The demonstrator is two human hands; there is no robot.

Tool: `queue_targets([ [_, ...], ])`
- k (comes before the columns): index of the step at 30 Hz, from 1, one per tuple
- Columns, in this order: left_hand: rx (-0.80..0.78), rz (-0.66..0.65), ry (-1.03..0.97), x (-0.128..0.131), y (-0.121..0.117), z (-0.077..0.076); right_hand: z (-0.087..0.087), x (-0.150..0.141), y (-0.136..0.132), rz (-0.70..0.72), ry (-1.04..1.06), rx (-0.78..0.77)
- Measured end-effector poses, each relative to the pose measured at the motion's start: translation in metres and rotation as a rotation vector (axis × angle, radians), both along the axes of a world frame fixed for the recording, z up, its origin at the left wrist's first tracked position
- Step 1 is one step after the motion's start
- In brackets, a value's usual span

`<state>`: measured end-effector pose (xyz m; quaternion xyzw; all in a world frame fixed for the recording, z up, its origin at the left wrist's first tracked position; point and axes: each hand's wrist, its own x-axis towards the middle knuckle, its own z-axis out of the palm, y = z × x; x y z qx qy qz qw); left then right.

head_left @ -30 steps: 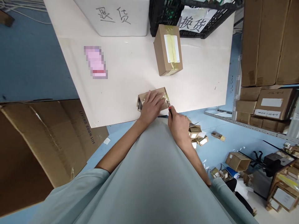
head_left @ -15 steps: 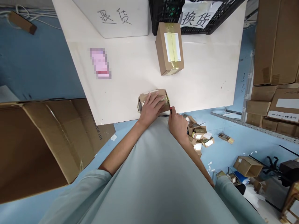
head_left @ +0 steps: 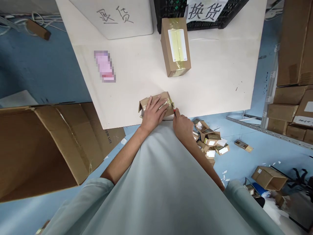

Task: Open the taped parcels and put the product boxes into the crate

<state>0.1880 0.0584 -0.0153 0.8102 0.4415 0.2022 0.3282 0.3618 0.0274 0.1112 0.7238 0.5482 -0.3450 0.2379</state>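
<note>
A small taped cardboard box (head_left: 146, 101) lies at the near edge of the white table (head_left: 215, 81). My left hand (head_left: 153, 112) rests flat on top of it, fingers spread, pressing it down. My right hand (head_left: 182, 125) is closed around a red-handled tool (head_left: 174, 110), whose tip touches the box's right end. A taller taped box with a pale label (head_left: 176, 45) stands further back on the table.
A white bin (head_left: 114, 16) and a black crate (head_left: 202, 13), each with a handwritten sign, stand at the table's back. A large open carton (head_left: 41, 147) is at my left. Small opened boxes (head_left: 210, 140) litter the blue floor; stacked cartons fill shelves at right (head_left: 290, 107).
Both hands keep their hold on the box and tool. The view has shifted slightly, so the table scene sits a little further left and lower in the picture.
</note>
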Motion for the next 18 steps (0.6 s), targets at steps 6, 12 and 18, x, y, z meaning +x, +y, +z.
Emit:
queue_targets([
  [6, 0.014, 0.010, 0.028, -0.002, -0.003, -0.002, 0.013, 0.019, -0.008, 0.044, 0.057, 0.040],
  [12, 0.040, -0.018, 0.076, -0.005, -0.001, -0.001, -0.037, 0.080, -0.017, -0.076, -0.001, 0.263],
  [18, 0.052, 0.203, 0.166, -0.016, -0.017, 0.019, -0.151, 0.155, 0.008, -0.154, -0.103, 0.271],
])
